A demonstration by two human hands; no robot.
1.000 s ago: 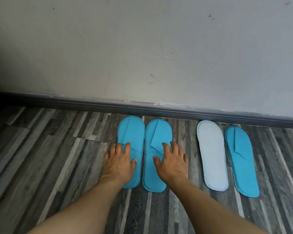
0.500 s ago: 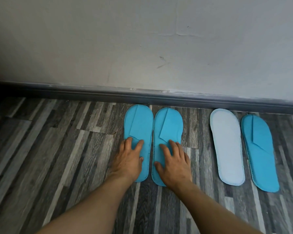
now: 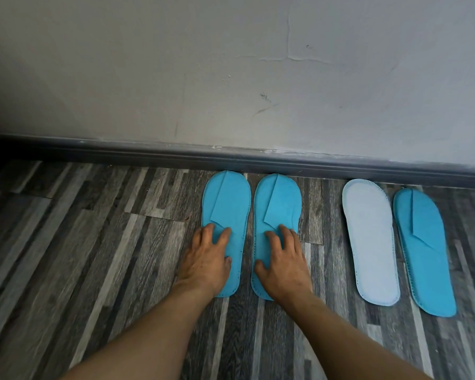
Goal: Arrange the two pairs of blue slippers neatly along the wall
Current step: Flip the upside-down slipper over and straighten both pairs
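Both hands had slid the left pair of slippers forward since a second earlier, so that the toes, then lying short of the skirting, now touched it; the right pair had not shifted on the floor. Left hand [image 3: 207, 259] lay palm down, fingers spread, flat on the heel half of the first slipper [image 3: 225, 204], pressing rather than gripping; right hand [image 3: 281, 263] lay likewise, flat and spread, on the second slipper [image 3: 279, 204]. Those two blue slippers sat side by side, nearly parallel, a narrow gap between them, folded straps up, toes against the dark skirting [image 3: 148, 156] at the foot of the grey wall [image 3: 176, 78]. Apart to the right, the other pair lay near the same skirting: a third slipper [image 3: 370, 242] turned over, pale sole up, its toe at the skirting; beside it a fourth slipper [image 3: 422, 250], blue side up, set slightly further back and angled a little, heel swinging right. All four rested on the grey wood-grain floor [image 3: 93, 256]; bare forearms reached in from the lower edge; a crack and a few dark scuffs marked the wall above.
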